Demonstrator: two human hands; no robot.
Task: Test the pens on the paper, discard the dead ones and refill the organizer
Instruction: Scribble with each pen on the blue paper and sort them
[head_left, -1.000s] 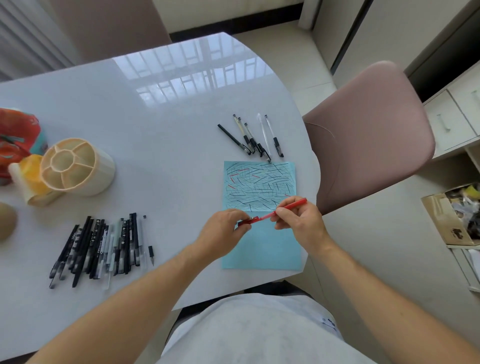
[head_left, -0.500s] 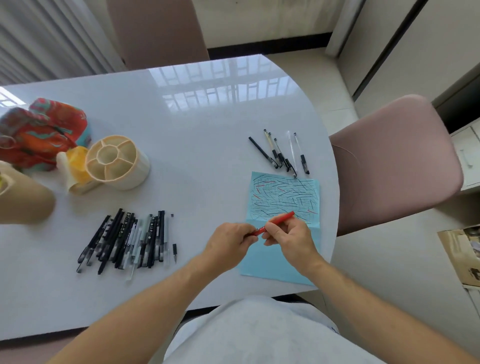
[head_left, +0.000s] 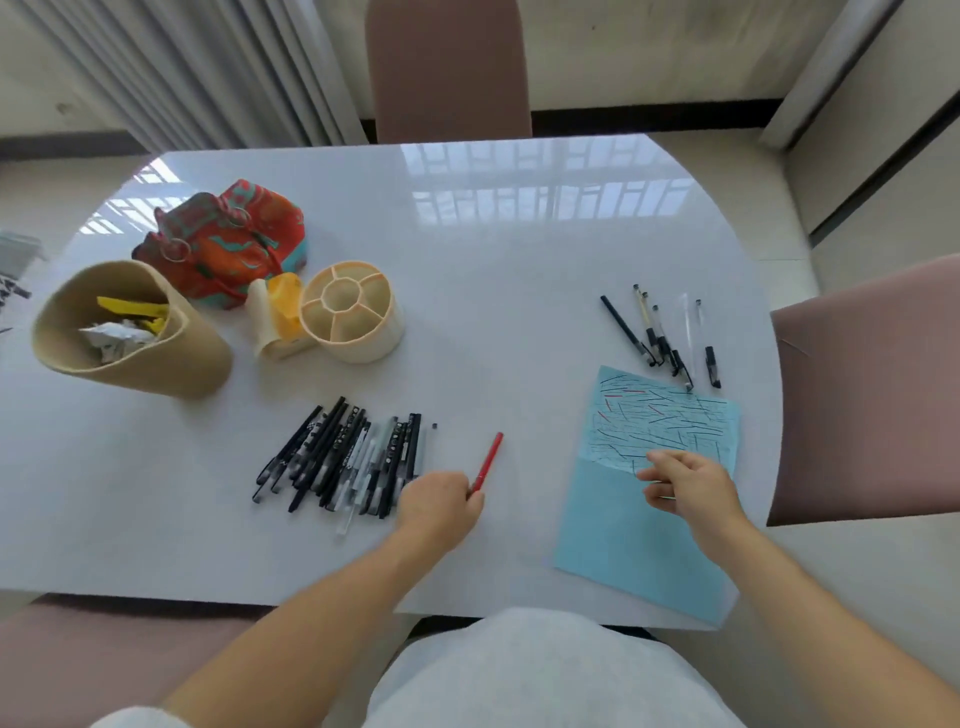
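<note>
1. On the white table (head_left: 519, 270), the left hand (head_left: 441, 501) pinches the lower end of a red pen (head_left: 487, 462), whose far end points up and away, just right of the big heap of black and clear pens (head_left: 340, 460)
2. Over at the right, the right hand (head_left: 688, 483) hovers above the blue paper (head_left: 649, 519), fingers loosely spread and grasping nothing; whether the fingertips touch the sheet cannot be told
3. The paper's upper half is crowded with short test strokes, mostly dark with a few red ones, so the red pen looks to have passed its test; the step in hand seems to be sorting it toward the working heap
4. A smaller group of pens (head_left: 660, 335) lies well apart, beyond the paper's top edge; which group counts as dead cannot be told
5. The cream organizer (head_left: 353, 319) stands with its compartments bare, beside a yellow-and-cream container (head_left: 275, 317), a patterned fabric bag (head_left: 228, 241) and a tan bin (head_left: 130, 332) holding crumpled scraps
6. Next move, as I judge it: lay the red pen down parallel to the heap without scattering it, then take an untested pen to the paper while the right hand steadies the sheet
</note>
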